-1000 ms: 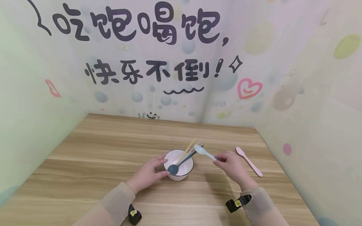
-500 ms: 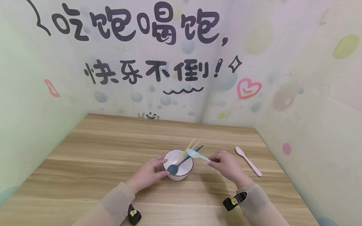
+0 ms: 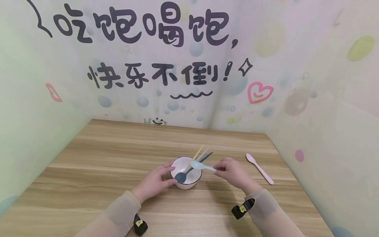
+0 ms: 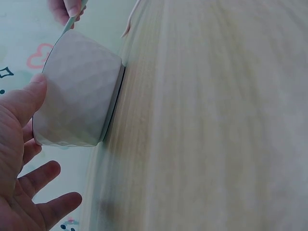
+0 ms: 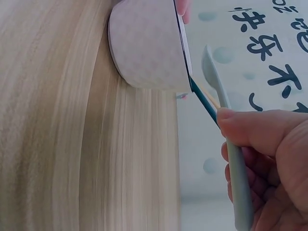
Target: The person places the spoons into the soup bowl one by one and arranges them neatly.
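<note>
While the left hand steadies the white bowl at frame centre, the right hand's fingers pinch a light-blue spoon, now moved left over the rim.

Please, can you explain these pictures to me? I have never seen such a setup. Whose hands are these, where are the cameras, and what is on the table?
A person works with bare hands. One camera sits on the head and looks down; one sits on each wrist. On the wooden table stands a white bowl containing a dark blue spoon and other sticks, perhaps chopsticks. The left hand rests against the bowl's side. The right hand pinches a light blue spoon, holding its head over the bowl. A pink spoon lies on the table to the right.
</note>
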A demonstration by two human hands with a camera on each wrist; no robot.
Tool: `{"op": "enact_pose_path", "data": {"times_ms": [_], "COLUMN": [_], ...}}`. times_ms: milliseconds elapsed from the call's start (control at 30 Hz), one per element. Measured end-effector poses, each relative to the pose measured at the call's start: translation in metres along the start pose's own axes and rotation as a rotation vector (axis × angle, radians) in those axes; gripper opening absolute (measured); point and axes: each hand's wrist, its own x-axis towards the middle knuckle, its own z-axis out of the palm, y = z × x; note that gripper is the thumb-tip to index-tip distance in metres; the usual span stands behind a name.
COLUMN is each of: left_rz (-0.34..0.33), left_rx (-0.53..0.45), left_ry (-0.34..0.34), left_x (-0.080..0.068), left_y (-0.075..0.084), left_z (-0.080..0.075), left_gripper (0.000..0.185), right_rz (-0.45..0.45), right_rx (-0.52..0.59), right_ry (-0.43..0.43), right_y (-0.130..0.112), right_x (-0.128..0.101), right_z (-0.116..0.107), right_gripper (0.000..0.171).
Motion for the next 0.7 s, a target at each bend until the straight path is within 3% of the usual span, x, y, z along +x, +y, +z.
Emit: {"op": "enact_pose_path", "data": {"times_ms": [700], "left_rz": [-0.009], "left_rx": [-0.010], "left_ry": [-0.009], "left_x": [0.000], "left_y": [-0.001], "left_z": [0.000], "left_gripper": [0.058], "right_rz": [-0.160], "right_rx": [-0.142], "right_ry": [-0.124], "right_y": [-0.012], "right_x": [0.018], "right_z": [-0.002], "right_gripper": [0.010]}}
